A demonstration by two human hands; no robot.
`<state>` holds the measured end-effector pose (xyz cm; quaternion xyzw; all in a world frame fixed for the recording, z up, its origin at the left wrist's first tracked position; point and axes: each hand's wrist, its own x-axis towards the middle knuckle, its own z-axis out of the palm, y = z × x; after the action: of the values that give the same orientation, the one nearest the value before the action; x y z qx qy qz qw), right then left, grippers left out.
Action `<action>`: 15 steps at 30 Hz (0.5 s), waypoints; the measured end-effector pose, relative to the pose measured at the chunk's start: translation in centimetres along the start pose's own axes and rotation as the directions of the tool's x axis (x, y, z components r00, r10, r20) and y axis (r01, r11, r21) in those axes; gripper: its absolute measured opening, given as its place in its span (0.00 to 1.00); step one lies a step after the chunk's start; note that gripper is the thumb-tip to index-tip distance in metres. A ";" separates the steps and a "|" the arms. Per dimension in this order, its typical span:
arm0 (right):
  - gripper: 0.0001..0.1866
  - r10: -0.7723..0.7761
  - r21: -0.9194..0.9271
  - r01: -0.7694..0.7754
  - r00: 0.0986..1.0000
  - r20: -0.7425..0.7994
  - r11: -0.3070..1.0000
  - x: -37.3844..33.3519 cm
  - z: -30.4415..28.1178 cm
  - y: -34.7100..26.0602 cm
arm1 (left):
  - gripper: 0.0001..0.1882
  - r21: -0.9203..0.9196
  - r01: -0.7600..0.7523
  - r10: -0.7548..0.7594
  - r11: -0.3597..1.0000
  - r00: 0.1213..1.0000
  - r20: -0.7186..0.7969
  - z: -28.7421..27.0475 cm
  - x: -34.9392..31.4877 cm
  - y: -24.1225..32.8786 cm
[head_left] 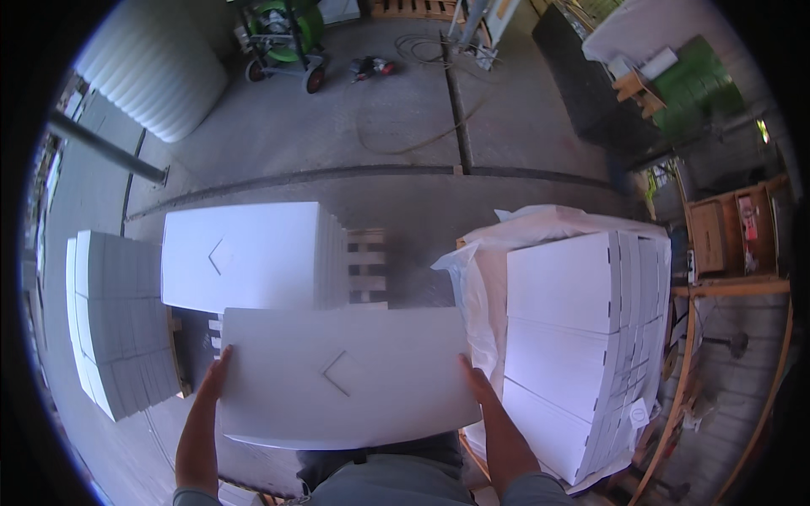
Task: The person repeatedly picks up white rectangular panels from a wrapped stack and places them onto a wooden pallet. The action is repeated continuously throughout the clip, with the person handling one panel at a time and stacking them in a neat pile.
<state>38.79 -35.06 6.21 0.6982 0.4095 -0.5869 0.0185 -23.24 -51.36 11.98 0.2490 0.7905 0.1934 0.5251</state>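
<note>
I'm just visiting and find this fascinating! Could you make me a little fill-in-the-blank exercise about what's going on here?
1. The left hand and right hand hold a box coloured ____.
2. The angular mark on its face has ____ straight strokes.
3. Plastic sheeting lies around the box stack on the person's ____.
4. The wheeled machine ahead has a large round part coloured ____.

Missing words: white; two; right; green.

No legible text. Dark chevron point(324, 373) on the white carton point(405, 363) I'm holding; second chevron point(210, 255) on the box stack point(270, 253) beyond-left of it. Tag point(639, 412) with round mark on the carton pile point(553, 363) right of it, too small to read.
</note>
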 end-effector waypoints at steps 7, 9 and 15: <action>0.41 0.354 -0.052 -0.351 0.932 0.072 0.935 -3.0 -9.1 13.7 | 0.34 0.489 0.092 -0.195 0.867 0.967 0.163 11.9 3.2 5.4; 0.42 0.491 0.246 -0.509 0.861 0.134 0.825 -4.6 -10.8 18.6 | 0.30 0.545 0.142 -0.275 0.826 0.946 0.169 16.1 4.0 7.8; 0.40 0.493 0.217 -0.500 0.865 0.090 0.838 -6.7 -14.5 29.1 | 0.30 0.529 0.227 -0.388 0.818 0.896 0.216 28.2 5.3 16.2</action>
<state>67.90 -50.72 3.02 0.7688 0.1425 -0.6163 0.0942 4.22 -34.00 6.78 0.2684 0.7495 -0.1441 0.5878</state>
